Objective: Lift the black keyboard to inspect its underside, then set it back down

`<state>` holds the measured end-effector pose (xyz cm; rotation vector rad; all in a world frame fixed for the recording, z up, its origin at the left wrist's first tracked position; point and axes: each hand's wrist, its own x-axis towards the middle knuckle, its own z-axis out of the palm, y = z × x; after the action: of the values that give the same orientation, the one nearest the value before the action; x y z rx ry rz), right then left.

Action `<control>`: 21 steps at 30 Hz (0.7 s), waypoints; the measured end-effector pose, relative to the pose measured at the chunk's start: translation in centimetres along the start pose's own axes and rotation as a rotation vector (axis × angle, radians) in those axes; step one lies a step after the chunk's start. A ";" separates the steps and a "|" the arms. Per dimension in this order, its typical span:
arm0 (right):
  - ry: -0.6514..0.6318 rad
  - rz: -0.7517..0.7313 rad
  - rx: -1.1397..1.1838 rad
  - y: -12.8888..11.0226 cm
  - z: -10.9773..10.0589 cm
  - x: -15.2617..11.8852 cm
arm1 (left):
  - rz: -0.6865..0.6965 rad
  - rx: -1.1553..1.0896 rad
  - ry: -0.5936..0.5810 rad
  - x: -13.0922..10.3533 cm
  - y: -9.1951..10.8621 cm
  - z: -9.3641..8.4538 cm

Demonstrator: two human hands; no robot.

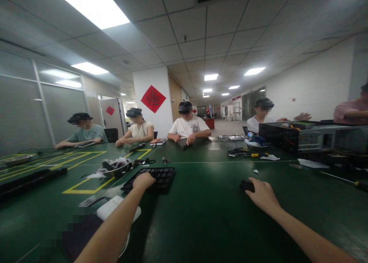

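Fingers of the right hand [263, 196] gripped a black block [246, 185] over the table [201, 224], short of its far edge, apparently for control, while the left hand [143, 181] reached onto a compartmented tray [165, 175], probably steadying it, finger closure indeterminable.
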<state>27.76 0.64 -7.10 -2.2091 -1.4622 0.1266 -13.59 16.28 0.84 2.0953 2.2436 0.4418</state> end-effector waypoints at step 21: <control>-0.469 -0.321 0.975 -5.6 -0.3 -6.0 | 0.590 -0.959 -0.331 -16.0 12.4 6.9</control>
<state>20.61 -3.05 -5.53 -1.1769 -1.4906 1.0527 1.32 2.39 -5.51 1.9694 0.8795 0.8763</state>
